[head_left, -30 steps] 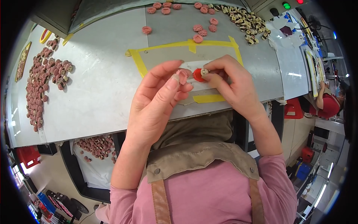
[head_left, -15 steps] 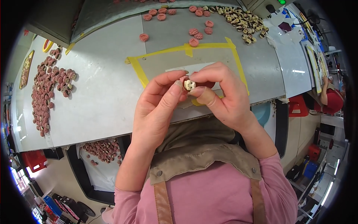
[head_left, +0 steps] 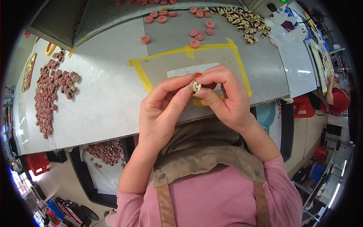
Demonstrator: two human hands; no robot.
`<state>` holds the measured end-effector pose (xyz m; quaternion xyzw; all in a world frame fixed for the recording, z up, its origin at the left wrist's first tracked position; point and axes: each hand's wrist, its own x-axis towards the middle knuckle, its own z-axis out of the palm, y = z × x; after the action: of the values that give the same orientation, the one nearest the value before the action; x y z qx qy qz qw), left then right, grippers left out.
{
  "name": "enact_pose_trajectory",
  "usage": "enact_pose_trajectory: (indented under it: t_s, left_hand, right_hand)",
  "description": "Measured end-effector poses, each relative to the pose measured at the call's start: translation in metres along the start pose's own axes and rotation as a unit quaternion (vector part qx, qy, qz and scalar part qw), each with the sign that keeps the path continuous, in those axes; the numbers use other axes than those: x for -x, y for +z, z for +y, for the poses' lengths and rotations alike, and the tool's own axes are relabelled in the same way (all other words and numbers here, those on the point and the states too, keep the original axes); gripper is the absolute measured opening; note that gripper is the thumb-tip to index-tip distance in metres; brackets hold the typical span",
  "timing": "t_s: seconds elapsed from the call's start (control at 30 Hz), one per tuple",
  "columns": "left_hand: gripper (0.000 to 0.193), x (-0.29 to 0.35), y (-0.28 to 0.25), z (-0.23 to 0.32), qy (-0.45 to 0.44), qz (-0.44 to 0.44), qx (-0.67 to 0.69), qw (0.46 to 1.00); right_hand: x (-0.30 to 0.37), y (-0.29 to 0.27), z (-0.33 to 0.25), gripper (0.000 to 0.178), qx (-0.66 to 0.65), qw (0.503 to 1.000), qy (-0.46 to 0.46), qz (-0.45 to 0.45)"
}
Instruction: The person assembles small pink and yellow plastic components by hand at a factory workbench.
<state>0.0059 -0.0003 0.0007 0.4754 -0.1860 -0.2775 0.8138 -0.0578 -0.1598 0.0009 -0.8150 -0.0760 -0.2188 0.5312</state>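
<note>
My left hand [head_left: 159,113] and my right hand [head_left: 228,98] meet above the near edge of the table, both closed in a pinch. Between the thumbs and fingertips shows a small blocky cream piece with dark marks [head_left: 197,87]. The right fingers grip it; a pink piece [head_left: 191,82] pressed against it sits at the left fingertips, mostly hidden. Under the hands lie a white strip [head_left: 177,73] and a small red patch [head_left: 197,75], within a yellow tape outline [head_left: 141,77].
Several loose round pink ridged pieces [head_left: 194,44] lie beyond the tape. Cream-and-dark pieces [head_left: 247,20] are heaped at the far right. Pink pieces with cream-and-dark centres [head_left: 45,98] spread on the left; more fill a black-rimmed tray [head_left: 81,178] below the edge. A co-worker's red sleeve [head_left: 339,101] shows far right.
Both hands have shifted slightly right with the cream piece. The left fingertips now cover more of the pink piece, and the red patch shows more behind the fingers.
</note>
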Motion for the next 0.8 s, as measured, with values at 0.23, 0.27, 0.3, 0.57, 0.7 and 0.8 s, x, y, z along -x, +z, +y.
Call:
enact_pose_trajectory:
  t_s: [0.23, 0.27, 0.3, 0.57, 0.7, 0.8]
  left_hand:
    - [0.045, -0.001, 0.001, 0.009, -0.059, -0.035, -0.008, 0.998]
    - [0.052, -0.001, 0.003, 0.009, -0.063, -0.023, -0.012, 0.998]
    - [0.06, -0.001, 0.005, 0.008, -0.068, -0.012, -0.016, 0.998]
    - [0.062, 0.002, 0.01, -0.018, 0.058, -0.005, -0.146, 0.988]
    - [0.054, -0.001, 0.01, -0.017, 0.053, -0.02, -0.199, 0.978]
    - [0.052, 0.0, 0.012, -0.014, 0.034, -0.013, -0.202, 0.979]
  right_hand:
    - [0.001, -0.007, 0.006, 0.036, 0.095, 0.993, -0.064, -0.011]
    - [0.002, -0.008, 0.009, 0.037, 0.087, 0.993, -0.073, -0.022]
    - [0.003, -0.009, 0.011, 0.038, 0.078, 0.993, -0.081, -0.032]
    - [0.005, 0.002, 0.019, 0.034, 0.133, 0.984, -0.111, 0.033]
    - [0.005, 0.002, 0.021, 0.034, 0.161, 0.978, -0.128, 0.045]
    - [0.007, 0.001, 0.018, 0.033, 0.164, 0.978, -0.12, 0.049]
